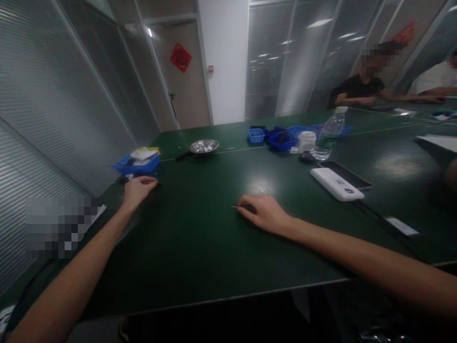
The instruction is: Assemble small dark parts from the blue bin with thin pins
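Note:
My right hand (262, 213) rests on the dark green table (200, 247), fingers curled around a thin metal tool (236, 207) whose tip pokes out to the left. My left hand (137, 188) lies near the table's left edge with its fingers drawn together, just in front of a blue tray (135, 164) holding white and yellow items. I cannot make out anything between the left fingers. A small dark item sits right beside that hand.
A metal pan (203, 146) stands further back. Several small blue bins (282, 138), a white jar (307, 141) and a water bottle (330, 133) stand at the back right. A white power bank (336, 184) and a phone (344, 174) lie to the right. Two people sit at the far right.

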Available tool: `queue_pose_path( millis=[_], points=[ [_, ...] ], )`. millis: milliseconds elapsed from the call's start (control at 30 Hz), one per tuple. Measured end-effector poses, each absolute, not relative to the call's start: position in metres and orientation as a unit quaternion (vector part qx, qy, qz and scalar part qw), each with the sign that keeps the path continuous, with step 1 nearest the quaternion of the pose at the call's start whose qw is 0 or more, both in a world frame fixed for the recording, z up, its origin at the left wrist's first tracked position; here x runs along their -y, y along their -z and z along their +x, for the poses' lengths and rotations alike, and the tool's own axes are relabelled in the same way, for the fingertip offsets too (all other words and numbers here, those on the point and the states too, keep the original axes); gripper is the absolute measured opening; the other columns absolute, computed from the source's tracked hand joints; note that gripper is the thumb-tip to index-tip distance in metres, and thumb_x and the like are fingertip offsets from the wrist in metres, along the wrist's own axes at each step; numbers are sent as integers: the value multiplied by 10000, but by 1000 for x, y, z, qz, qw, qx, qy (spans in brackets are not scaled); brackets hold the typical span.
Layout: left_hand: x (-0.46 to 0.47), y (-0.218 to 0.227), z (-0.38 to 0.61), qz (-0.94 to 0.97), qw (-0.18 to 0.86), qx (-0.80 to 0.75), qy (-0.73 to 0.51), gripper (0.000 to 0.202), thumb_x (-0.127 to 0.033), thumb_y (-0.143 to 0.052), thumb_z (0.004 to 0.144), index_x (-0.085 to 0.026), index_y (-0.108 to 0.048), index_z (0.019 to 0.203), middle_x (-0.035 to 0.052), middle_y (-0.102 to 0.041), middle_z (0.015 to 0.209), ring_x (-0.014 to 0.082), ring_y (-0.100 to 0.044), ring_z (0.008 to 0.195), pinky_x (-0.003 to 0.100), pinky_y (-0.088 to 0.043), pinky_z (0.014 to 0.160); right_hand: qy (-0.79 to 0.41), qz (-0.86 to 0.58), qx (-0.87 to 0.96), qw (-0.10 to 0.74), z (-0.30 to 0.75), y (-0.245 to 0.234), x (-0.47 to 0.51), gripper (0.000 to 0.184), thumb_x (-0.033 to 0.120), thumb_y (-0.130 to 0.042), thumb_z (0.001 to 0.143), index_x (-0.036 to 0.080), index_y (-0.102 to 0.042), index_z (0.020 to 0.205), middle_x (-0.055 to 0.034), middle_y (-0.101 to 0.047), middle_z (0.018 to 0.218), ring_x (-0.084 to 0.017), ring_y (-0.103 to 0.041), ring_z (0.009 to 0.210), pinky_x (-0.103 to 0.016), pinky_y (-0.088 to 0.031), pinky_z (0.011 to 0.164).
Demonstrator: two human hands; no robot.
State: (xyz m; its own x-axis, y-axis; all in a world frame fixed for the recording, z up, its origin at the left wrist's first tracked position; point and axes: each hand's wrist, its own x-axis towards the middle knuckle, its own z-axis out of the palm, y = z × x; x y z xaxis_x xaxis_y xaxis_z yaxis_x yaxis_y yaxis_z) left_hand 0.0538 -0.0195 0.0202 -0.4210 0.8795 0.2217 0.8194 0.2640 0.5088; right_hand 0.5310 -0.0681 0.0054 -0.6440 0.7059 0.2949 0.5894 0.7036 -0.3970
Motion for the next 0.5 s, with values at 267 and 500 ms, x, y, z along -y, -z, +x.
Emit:
queue_pose_path(
  millis=[267, 500],
  points=[
    [13, -2, 47, 528, 62, -805, -264, 342, -419, -743, 849, -180, -814, 1083, 102, -799, 1062, 278, -738, 927, 333, -545, 860, -129, -359, 898, 219, 531, -6, 69, 211, 361, -575, 1026, 206, -688, 1115, -48, -726, 973, -165, -643, 769, -286, -435, 678],
    [13, 0, 48, 522, 37, -804, -283, 351, -437, -728, 842, -188, -808, 1077, 94, -803, 1044, 281, -746, 949, 320, -545, 840, -130, -361, 897, 218, 530, -8, 70, 208, 354, -579, 1023, 205, -692, 1116, -47, -730, 984, -164, -645, 777, -293, -434, 690]
  ],
)
